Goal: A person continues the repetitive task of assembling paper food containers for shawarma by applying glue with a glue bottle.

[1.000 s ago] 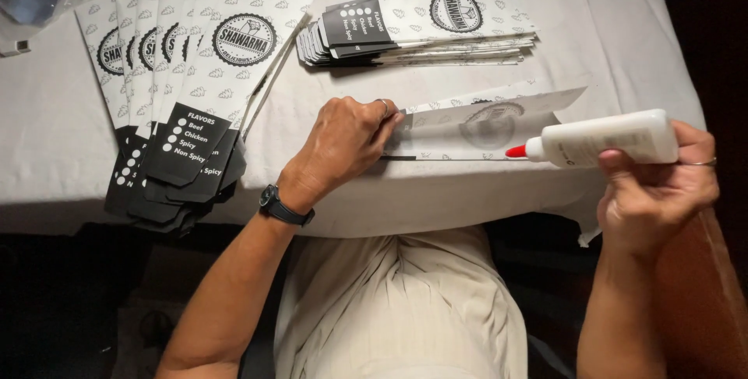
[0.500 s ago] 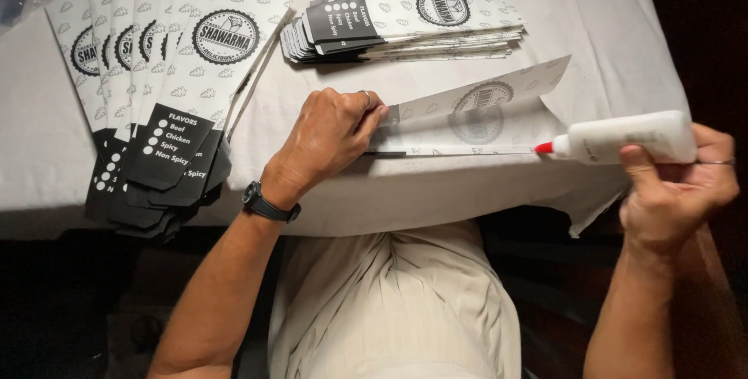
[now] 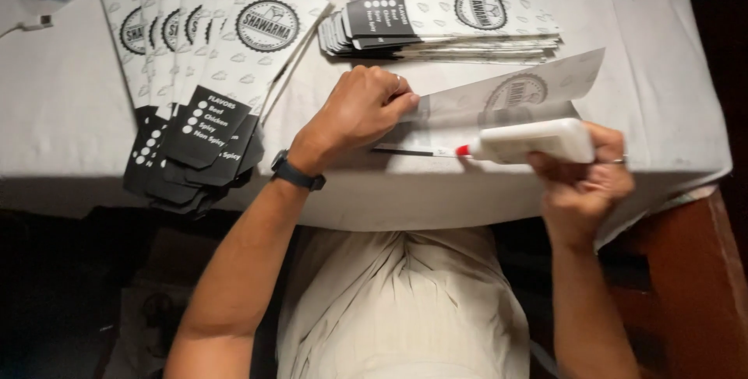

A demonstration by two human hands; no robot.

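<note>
We note the left hand (image 3: 360,114) pressed flat on a printed paper sleeve (image 3: 514,102) lying open on the white-covered bench (image 3: 54,137), fingers spread, grip closed on nothing. The right hand (image 3: 580,180) has its grip wrapped round a white glue bottle (image 3: 534,141), red nozzle (image 3: 463,150) touching the sleeve's near edge; we judge gluing along that seam is in hand, calling for a steady line of glue. Fanned sleeves (image 3: 226,44) lie left, a stack (image 3: 452,24) behind.
</note>
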